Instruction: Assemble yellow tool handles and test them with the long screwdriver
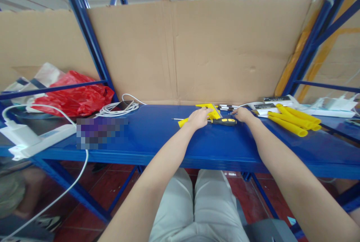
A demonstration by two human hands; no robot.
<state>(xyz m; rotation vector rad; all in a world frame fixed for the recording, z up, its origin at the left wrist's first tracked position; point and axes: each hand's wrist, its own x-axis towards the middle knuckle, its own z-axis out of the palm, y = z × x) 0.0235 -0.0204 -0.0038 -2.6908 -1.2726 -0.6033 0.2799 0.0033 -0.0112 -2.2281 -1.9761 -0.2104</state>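
My left hand (199, 118) is closed over a yellow scraper-like tool (215, 112). Its wide head with a greyish edge shows past the fingers, and a yellow end sticks out on the near left side. A screwdriver (224, 121) with a black and yellow handle lies by that hand, its thin shaft reaching left beneath the fingers. To the right, my right hand (244, 115) has its fingertips pinched together low at the blue tabletop (157, 133). Whatever they hold is too small to name. Black and white pens or markers (229, 107) lie just behind, between the hands.
Several yellow tubes (295, 119) and black-and-white boxes (266, 109) lie right. At left are a coiled white cable (116, 110), a red plastic bag (75, 94) and a power strip (47, 141). Cardboard (210, 51) backs the table between blue posts (92, 43). Another person sits lower left.
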